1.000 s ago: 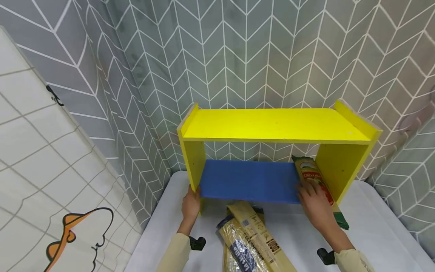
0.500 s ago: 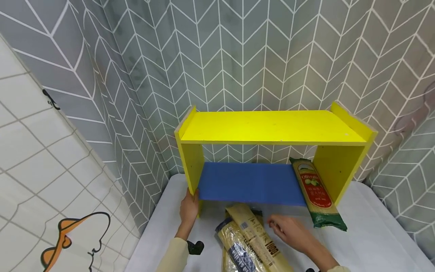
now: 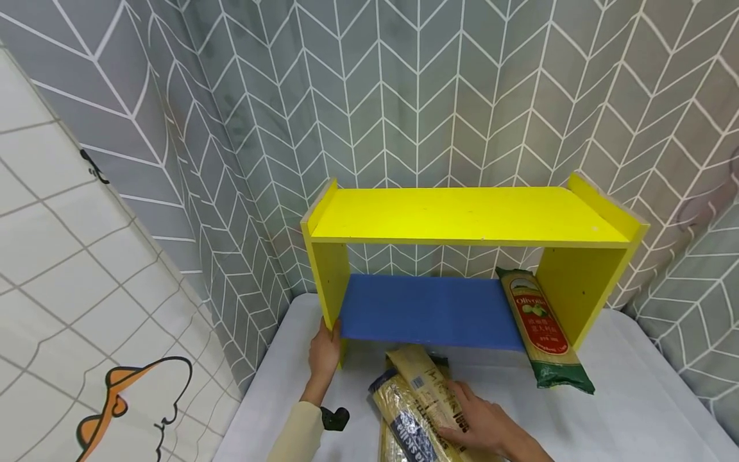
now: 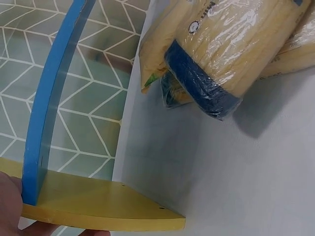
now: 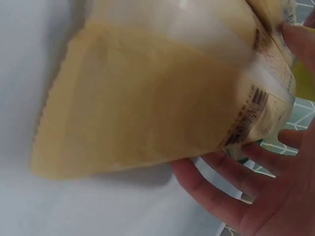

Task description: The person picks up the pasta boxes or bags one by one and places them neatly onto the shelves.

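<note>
My left hand [image 3: 324, 350] grips the lower front edge of the left side panel of a yellow shelf unit [image 3: 330, 276]. In the left wrist view, its fingers [image 4: 9, 204] show at the yellow panel [image 4: 103, 199], near the blue board [image 4: 47, 108]. My right hand [image 3: 485, 420] holds a tan spaghetti packet [image 3: 424, 378] by its right edge. The right wrist view shows the thumb over the packet [image 5: 147, 103] and fingers [image 5: 209, 194] along its underside. This packet overlaps a shiny clear spaghetti packet [image 3: 398, 401] with dark blue ends.
A green-ended Olivoila pasta packet [image 3: 537, 321] lies on the blue shelf board [image 3: 427, 311] against the right panel, its near end jutting past the front edge. The white-covered table [image 3: 612, 398] holds everything. A patterned grey curtain [image 3: 433, 96] hangs behind; a white tiled sheet [image 3: 58, 256] stands left.
My right hand has let go of the Olivoila packet on the shelf, moved down and left, and taken hold of the tan spaghetti packet. My left hand stays on the panel.
</note>
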The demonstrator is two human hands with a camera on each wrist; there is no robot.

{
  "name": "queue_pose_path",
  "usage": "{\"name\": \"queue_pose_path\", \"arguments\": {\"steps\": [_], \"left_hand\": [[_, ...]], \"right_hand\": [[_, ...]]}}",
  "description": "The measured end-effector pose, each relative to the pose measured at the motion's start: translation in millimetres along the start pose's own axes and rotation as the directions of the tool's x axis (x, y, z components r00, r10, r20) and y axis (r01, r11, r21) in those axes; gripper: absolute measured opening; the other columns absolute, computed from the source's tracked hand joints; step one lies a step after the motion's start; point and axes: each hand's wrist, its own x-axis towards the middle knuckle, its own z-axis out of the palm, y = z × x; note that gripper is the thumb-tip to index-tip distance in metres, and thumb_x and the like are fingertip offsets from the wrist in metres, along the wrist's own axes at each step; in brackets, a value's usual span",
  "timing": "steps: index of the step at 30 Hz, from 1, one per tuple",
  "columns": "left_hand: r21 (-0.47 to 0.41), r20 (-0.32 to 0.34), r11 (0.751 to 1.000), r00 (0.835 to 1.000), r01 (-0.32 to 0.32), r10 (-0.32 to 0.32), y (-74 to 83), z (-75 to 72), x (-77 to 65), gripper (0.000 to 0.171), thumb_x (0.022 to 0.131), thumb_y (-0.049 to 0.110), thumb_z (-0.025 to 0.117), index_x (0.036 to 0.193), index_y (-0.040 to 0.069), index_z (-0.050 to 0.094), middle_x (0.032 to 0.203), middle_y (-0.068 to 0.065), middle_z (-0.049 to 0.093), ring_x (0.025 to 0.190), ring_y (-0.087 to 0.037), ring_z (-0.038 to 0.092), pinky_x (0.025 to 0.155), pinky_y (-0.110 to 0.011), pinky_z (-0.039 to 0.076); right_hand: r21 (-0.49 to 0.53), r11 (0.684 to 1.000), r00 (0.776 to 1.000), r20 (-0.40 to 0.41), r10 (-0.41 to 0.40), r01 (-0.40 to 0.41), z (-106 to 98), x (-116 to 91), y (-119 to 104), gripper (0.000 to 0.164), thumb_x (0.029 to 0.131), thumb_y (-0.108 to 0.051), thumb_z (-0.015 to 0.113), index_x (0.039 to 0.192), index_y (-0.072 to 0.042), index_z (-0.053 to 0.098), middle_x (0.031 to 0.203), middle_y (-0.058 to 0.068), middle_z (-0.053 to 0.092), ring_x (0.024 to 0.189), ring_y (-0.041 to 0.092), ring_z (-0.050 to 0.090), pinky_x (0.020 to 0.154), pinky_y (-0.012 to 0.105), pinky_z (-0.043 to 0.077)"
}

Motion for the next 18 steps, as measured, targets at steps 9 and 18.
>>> {"name": "queue_pose_path", "arguments": {"steps": [9,18], "left_hand": [[-0.019,0.0,1.0,1.0,-0.002,0.002,-1.8,-1.5,0.1,0.035,0.109,0.033,0.048,0.126,0.004,0.055,0.084,-0.018,0.066,0.067,-0.027,0.059,0.054,-0.036,0.04],[-0.038,0.02,0.999,1.0,-0.003,0.003,-1.4,-2.1,0.4,0.034,0.109,0.034,0.048,0.125,0.005,0.055,0.079,-0.014,0.061,0.064,-0.024,0.056,0.053,-0.034,0.038]], "right_hand": [[0.116,0.993,0.998,0.066,0.015,-0.022,2.7,6.4,6.4,0.096,0.098,-0.05,0.065,0.158,0.005,0.017,0.145,0.047,0.039,0.11,0.057,0.063,0.077,0.068,0.05],[0.008,0.994,0.994,-0.002,-0.112,0.112,-4.5,1.8,12.0,0.076,0.1,-0.043,0.065,0.157,-0.005,0.031,0.117,0.023,0.056,0.06,0.001,0.047,0.049,0.028,0.036]]}}
